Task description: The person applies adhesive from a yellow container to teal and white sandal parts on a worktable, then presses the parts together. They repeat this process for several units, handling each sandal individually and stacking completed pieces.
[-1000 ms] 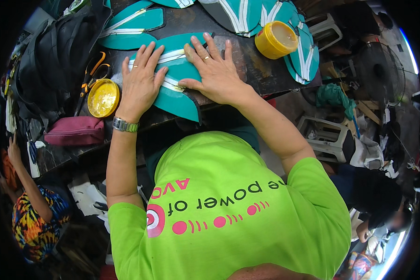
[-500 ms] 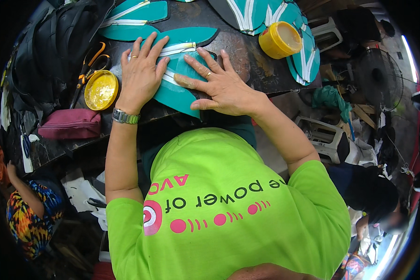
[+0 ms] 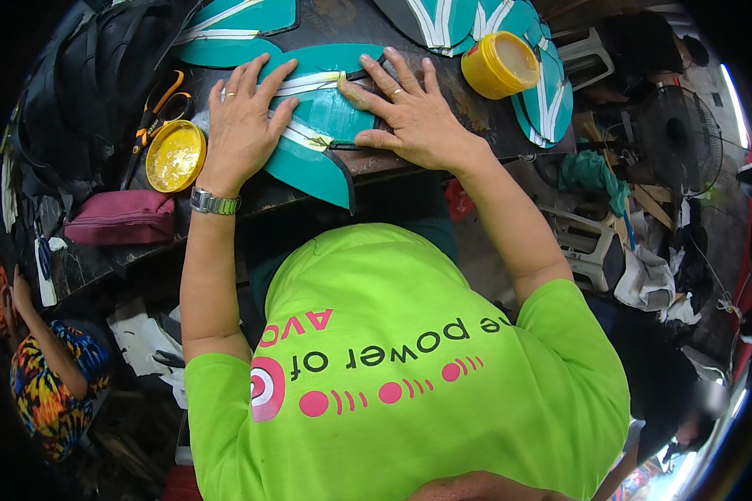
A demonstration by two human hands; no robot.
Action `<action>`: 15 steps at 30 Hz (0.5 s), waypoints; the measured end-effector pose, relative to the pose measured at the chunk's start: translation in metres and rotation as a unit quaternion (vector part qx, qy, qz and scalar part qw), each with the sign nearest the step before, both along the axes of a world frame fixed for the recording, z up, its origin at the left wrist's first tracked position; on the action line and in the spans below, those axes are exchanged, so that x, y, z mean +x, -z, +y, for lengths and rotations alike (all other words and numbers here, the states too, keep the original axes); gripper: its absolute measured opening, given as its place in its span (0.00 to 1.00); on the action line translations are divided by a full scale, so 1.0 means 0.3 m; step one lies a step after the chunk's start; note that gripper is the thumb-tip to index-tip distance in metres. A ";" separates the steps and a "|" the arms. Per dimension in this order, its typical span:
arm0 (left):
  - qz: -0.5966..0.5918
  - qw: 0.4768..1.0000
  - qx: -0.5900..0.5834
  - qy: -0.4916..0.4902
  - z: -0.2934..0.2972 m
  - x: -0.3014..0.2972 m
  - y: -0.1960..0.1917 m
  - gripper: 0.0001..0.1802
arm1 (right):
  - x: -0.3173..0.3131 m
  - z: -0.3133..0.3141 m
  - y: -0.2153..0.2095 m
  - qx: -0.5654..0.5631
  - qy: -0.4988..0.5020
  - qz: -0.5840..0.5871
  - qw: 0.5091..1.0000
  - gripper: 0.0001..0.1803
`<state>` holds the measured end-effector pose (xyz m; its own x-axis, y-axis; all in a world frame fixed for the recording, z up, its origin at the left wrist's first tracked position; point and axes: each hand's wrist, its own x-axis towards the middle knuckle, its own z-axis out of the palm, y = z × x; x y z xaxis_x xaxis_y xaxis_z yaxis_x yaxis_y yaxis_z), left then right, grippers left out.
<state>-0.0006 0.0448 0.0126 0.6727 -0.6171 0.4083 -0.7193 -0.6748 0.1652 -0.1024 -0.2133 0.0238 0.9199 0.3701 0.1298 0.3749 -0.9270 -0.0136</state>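
A teal flip-flop sole [image 3: 319, 163] with pale straps lies on the dark workbench [image 3: 485, 125], its heel over the near edge. My left hand [image 3: 241, 125], with a ring and a metal wristwatch, lies flat on the sole's left side, fingers spread. My right hand [image 3: 409, 113], also ringed, presses down on the straps at the sole's right side. Neither hand grips anything; both rest palm down on the flip-flop.
More teal flip-flops [image 3: 234, 29] lie at the bench's far side and at the right [image 3: 547, 92]. A yellow pot [image 3: 500, 65], a yellow lid [image 3: 175, 156], orange-handled scissors [image 3: 154, 117], a maroon pouch [image 3: 121, 217] and a black bag [image 3: 92, 75] surround them. A person in a colourful shirt [image 3: 46, 384] sits lower left.
Both hands stay on the flip-flop; the fingers of my right hand have slid a little along the straps, and the view has shifted slightly.
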 end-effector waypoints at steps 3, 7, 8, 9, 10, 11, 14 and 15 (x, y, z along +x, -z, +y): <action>0.004 1.000 0.002 -0.006 0.001 -0.002 0.001 0.27 | -0.021 -0.002 -0.007 0.029 -0.039 0.034 0.998 0.38; 0.011 1.000 -0.010 0.000 0.001 0.000 0.003 0.27 | -0.073 -0.010 -0.024 0.069 -0.082 0.086 0.990 0.36; 0.012 1.000 -0.013 0.002 0.000 0.001 0.003 0.27 | -0.075 -0.022 -0.029 0.085 -0.076 0.086 0.990 0.35; 0.013 1.000 -0.014 0.003 0.000 0.001 0.003 0.27 | -0.071 -0.037 -0.035 0.105 -0.077 0.085 0.988 0.34; 0.016 1.000 -0.014 0.005 0.001 0.001 0.002 0.27 | -0.065 -0.051 -0.038 0.127 -0.073 0.085 0.986 0.33; 0.020 1.000 -0.015 0.006 0.002 0.001 0.001 0.27 | -0.057 -0.066 -0.040 0.194 -0.048 0.064 0.978 0.32; 0.021 0.999 -0.018 0.021 0.007 -0.002 -0.001 0.27 | -0.041 -0.078 -0.019 0.082 0.023 0.017 0.996 0.32; 0.025 0.999 -0.009 0.021 0.009 -0.003 -0.002 0.27 | -0.040 -0.077 -0.008 0.046 0.014 0.017 0.999 0.34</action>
<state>-0.0014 0.0474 0.0131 0.6659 -0.6379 0.3868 -0.7376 -0.6409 0.2129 -0.1144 -0.2362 0.0263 0.9339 0.3329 0.1305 0.3474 -0.9311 -0.1113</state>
